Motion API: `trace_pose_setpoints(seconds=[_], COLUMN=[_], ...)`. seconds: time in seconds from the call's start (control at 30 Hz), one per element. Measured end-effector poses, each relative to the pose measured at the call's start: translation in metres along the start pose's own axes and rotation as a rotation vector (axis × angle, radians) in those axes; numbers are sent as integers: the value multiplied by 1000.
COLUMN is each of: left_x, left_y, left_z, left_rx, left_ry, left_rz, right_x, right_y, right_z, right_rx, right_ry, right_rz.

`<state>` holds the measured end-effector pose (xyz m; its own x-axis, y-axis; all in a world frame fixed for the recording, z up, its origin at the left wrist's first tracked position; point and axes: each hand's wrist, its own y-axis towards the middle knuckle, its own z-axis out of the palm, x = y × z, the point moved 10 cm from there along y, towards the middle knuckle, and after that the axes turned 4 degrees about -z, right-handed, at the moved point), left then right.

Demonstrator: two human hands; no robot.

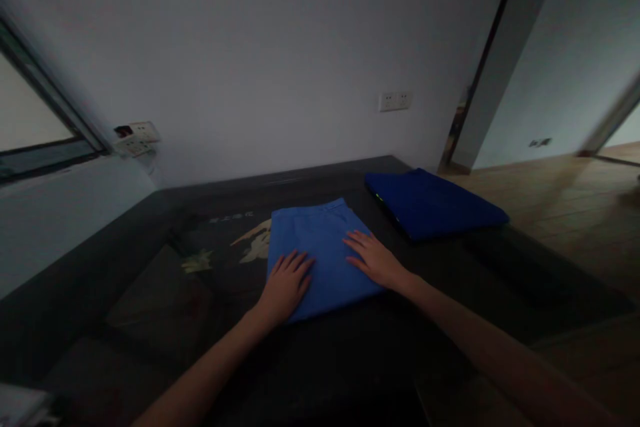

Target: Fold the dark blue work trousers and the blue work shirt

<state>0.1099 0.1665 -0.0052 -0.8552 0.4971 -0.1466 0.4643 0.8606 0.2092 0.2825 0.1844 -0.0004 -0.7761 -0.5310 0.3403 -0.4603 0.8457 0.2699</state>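
A light blue folded garment (323, 280) lies flat in front of me on a dark surface. My left hand (289, 282) rests palm down on its left side, fingers stretched forward and a little apart. On its right side lies my right hand (373, 257), also flat with the fingers spread. Neither hand grips anything. Further right sits a dark blue folded cloth (435, 203), apart from both hands, with a small yellow-green strip along its left edge. What the light blue garment is exactly, I cannot tell.
The dark tabletop (325, 360) bears a printed picture with a pale flower and lettering. A white wall with a double socket (395, 101) stands behind it. At the left are a window frame (50, 160) and more sockets (135, 139). A wooden floor (540, 200) shows at right.
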Motion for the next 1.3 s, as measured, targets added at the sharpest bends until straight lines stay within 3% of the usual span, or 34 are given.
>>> trace_pose_setpoints(seconds=[0.1, 0.2, 0.4, 0.73, 0.97, 1.1, 1.23, 1.3], left_x=[8, 12, 13, 18, 10, 12, 20, 24], left_y=[-1, -5, -4, -6, -7, -7, -6, -6], left_z=[21, 26, 23, 10, 14, 14, 8, 1], left_rx=[33, 41, 38, -15, -4, -19, -38, -76], left_ry=[59, 77, 74, -135, -43, -51, -214, -335], left_rz=[-4, 2, -30, -79, -43, -46, -102, -147], right_x=[-14, -23, -23, -24, -27, -37, -64, -79], right_y=[-2, -5, -3, -2, -1, -1, -10, -17], right_z=[24, 29, 32, 27, 26, 11, -27, -42], right_rx=[129, 164, 183, 137, 107, -13, -194, -217], right_ry=[-31, -29, -46, 31, 123, 235, 273, 254], right_rz=[18, 38, 52, 39, 47, 87, 222, 292])
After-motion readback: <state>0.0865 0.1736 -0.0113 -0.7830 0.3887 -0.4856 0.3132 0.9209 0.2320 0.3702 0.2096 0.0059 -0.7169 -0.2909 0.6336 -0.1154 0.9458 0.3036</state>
